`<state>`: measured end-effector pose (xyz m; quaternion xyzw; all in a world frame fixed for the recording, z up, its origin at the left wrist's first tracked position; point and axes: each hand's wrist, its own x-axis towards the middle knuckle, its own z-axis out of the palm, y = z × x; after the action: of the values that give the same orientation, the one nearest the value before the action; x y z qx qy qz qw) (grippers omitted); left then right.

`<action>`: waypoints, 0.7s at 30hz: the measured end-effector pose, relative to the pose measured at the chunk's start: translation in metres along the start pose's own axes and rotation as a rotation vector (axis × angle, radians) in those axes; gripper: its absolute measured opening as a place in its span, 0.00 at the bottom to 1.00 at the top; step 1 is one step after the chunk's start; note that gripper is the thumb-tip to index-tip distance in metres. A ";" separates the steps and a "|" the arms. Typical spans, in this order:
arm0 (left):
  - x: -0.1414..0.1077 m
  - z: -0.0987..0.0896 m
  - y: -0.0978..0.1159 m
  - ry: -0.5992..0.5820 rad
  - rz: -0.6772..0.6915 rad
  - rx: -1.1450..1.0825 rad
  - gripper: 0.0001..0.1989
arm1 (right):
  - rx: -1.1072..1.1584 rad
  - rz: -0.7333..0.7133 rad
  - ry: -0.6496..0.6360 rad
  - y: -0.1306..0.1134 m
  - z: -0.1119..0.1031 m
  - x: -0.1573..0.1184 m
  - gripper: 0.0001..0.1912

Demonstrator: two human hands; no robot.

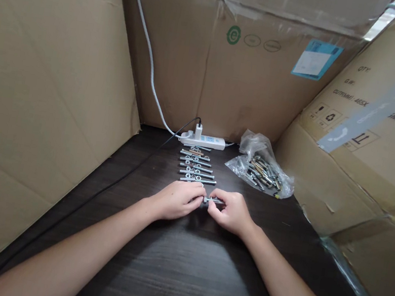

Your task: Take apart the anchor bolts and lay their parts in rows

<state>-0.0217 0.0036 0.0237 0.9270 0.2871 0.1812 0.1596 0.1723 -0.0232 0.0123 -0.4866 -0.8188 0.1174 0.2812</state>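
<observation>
Held level just above the dark table (177, 275) is a silver metal bolt (206, 200) with what looks like a nut at its left end. My right hand (230, 211) pinches its shaft between thumb and fingers, hiding part of it. From the other side, my left hand (177, 200) has its fingers closed at the nut end; its fingertips partly cover that end. Just beyond the hands lie rows of long silver bolts (199, 174), with nuts and washers (193, 177) between the rows. One piece (196, 153) among them looks copper-coloured.
A clear plastic bag (246, 168) of loose bolts and metal parts lies at the back right. Behind the rows sits a white power strip (206, 142) with a plugged-in charger (198, 130). A black cable (116, 185) crosses the table's left side. Cardboard boxes (180, 65) wall three sides.
</observation>
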 end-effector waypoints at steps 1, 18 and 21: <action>0.000 0.000 0.000 -0.003 0.006 0.010 0.10 | 0.001 -0.001 0.002 0.000 0.000 0.000 0.07; -0.001 -0.003 0.005 0.055 -0.036 -0.053 0.06 | -0.013 -0.006 -0.003 0.000 0.001 0.000 0.07; -0.001 -0.002 0.004 0.047 -0.021 -0.034 0.06 | -0.014 -0.006 -0.005 0.000 0.001 0.000 0.07</action>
<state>-0.0213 0.0004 0.0273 0.9165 0.2973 0.2063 0.1705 0.1720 -0.0232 0.0114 -0.4859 -0.8217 0.1119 0.2762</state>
